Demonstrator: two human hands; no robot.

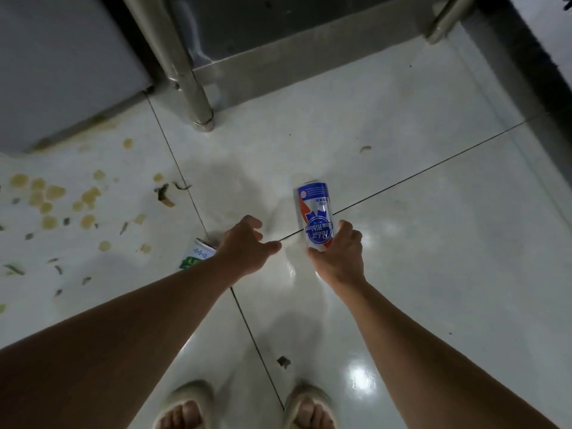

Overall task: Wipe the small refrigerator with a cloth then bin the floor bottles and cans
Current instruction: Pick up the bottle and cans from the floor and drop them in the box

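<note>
Head view. Right hand [339, 257] wrapped round lower end of blue-and-white can [315, 216], held clear of tiled floor [433, 243]. Left hand [247, 246] spread loosely, fingers relaxed, holding nothing, above green-and-white can [198, 255] lying partly hidden beneath wrist. Judged step: gathering floor cans. Advisable: firm grip round second can's body, opening kept upward against drips. Contents of either can not discernible. Bin, refrigerator not identifiable.

The left hand [247, 246] covers most of a green-and-white can [198, 253], whose label is too small to read. The refrigerator [62, 57] is cut off by the top-left edges.
</note>
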